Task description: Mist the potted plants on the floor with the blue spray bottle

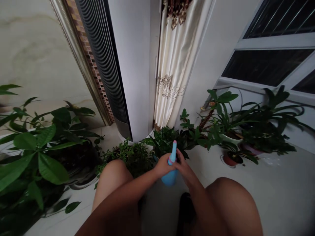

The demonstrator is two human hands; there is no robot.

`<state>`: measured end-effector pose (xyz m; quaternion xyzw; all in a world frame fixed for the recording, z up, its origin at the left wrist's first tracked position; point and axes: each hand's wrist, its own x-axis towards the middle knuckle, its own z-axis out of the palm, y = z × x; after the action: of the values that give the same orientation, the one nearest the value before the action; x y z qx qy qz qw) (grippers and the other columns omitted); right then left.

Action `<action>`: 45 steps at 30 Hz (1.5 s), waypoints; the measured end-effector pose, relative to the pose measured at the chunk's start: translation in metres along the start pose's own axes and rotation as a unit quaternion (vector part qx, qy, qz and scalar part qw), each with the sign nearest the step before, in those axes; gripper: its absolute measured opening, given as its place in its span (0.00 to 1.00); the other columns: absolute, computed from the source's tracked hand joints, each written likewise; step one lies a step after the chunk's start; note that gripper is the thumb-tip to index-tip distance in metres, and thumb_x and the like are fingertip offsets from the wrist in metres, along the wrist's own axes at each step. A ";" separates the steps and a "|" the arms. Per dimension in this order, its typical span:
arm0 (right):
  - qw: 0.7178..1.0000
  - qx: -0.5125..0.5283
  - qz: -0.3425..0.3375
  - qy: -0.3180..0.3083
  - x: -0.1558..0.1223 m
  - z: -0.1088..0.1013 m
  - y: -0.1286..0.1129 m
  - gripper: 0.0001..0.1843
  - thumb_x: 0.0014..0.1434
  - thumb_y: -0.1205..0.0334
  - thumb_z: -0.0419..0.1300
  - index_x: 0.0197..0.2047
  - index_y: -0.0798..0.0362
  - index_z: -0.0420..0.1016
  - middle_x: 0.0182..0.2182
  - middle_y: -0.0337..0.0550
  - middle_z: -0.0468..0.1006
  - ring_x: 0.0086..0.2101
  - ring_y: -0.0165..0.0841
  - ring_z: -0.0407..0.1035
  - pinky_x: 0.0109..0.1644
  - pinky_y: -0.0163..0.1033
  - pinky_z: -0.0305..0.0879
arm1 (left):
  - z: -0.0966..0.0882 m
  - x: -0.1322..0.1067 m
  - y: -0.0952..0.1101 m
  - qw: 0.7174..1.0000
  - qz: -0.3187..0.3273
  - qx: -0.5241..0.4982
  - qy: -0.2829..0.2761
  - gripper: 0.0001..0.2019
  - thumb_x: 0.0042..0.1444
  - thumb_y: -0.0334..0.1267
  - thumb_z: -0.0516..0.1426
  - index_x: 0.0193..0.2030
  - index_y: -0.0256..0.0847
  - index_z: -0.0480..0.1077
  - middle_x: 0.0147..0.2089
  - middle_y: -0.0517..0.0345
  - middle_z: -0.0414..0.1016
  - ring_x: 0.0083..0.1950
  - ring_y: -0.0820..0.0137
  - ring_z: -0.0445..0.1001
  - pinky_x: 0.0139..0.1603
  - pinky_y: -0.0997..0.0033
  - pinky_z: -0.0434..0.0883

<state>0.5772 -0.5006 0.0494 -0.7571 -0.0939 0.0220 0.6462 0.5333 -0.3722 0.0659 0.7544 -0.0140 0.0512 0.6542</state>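
A small blue watering bottle (pixel 169 177) with a long blue spout and a pink tip sits between both my hands, low in the middle of the view. My left hand (pixel 162 165) grips its left side. My right hand (pixel 184 167) clasps its right side, fingers near the pink collar. The spout points up and away toward a low leafy plant (pixel 134 157) just beyond my knees. I am crouched, with both knees showing below the hands.
A large-leaved potted plant (pixel 34 154) fills the left. Several potted plants (pixel 231 131) stand at the right under a window. A tall white standing air conditioner (pixel 125 65) and a cream curtain (pixel 172 65) rise behind. Pale floor tiles (pixel 283 183) lie at the right.
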 end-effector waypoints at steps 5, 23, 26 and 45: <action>0.963 0.121 0.242 -0.012 0.001 0.001 -0.001 0.46 0.48 0.24 0.55 0.58 0.50 0.71 0.60 0.61 0.70 0.57 0.53 0.67 0.53 0.60 0.65 | -0.044 0.012 0.026 0.988 -0.006 -0.145 0.060 0.10 0.39 0.37 0.61 0.31 0.37 0.71 0.31 0.61 0.74 0.34 0.73 0.69 0.41 0.72 0.66; 0.868 0.469 0.124 -0.106 -0.019 -0.019 -0.095 0.34 0.44 0.26 0.62 0.42 0.46 0.79 0.44 0.46 0.83 0.54 0.48 0.71 0.58 0.57 0.66 | -0.033 0.001 0.235 0.984 0.074 -0.150 0.068 0.12 0.41 0.45 0.61 0.28 0.39 0.67 0.27 0.60 0.74 0.29 0.72 0.71 0.36 0.68 0.70; 0.866 0.459 0.123 -0.155 -0.023 -0.017 -0.099 0.39 0.43 0.25 0.62 0.47 0.46 0.78 0.45 0.46 0.83 0.53 0.49 0.72 0.57 0.59 0.66 | -0.033 -0.011 0.235 0.990 0.078 -0.110 0.047 0.11 0.40 0.42 0.62 0.26 0.38 0.67 0.27 0.59 0.74 0.30 0.72 0.72 0.36 0.69 0.70; 0.849 0.501 -0.060 -0.158 -0.065 -0.024 -0.126 0.53 0.35 0.28 0.69 0.62 0.42 0.69 0.65 0.49 0.66 0.63 0.51 0.61 0.65 0.63 0.56 | -0.014 -0.004 0.256 0.959 0.207 -0.149 -0.120 0.15 0.41 0.49 0.63 0.28 0.40 0.70 0.28 0.59 0.74 0.38 0.62 0.79 0.45 0.57 0.76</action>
<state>0.5026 -0.5162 0.1710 -0.3094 -0.2162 0.1462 0.9144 0.5060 -0.3951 0.3198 0.6297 -0.2559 0.0916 0.7278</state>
